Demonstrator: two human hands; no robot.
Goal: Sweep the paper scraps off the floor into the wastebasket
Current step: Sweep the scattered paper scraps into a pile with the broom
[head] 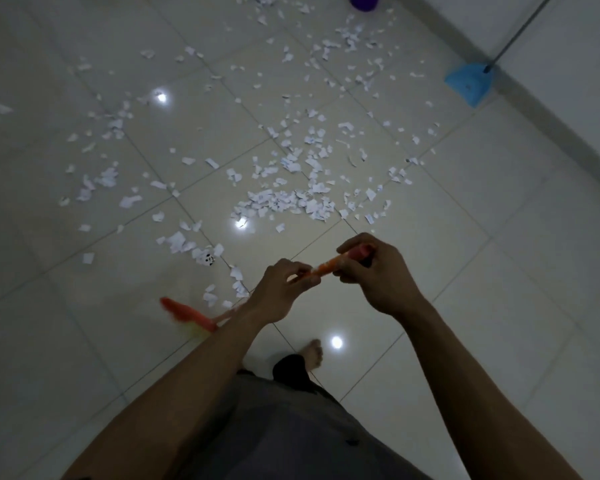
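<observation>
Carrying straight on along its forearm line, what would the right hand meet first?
Likely nothing at hand height; the right hand heads over the dense paper scraps on the floor, depth unclear.

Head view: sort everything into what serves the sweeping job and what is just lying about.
For the job: broom, gripped by left hand and right hand; paper scraps; blue dustpan; purple wastebasket.
Just there: small black-and-white thing, too small to identify; bare foot.
</observation>
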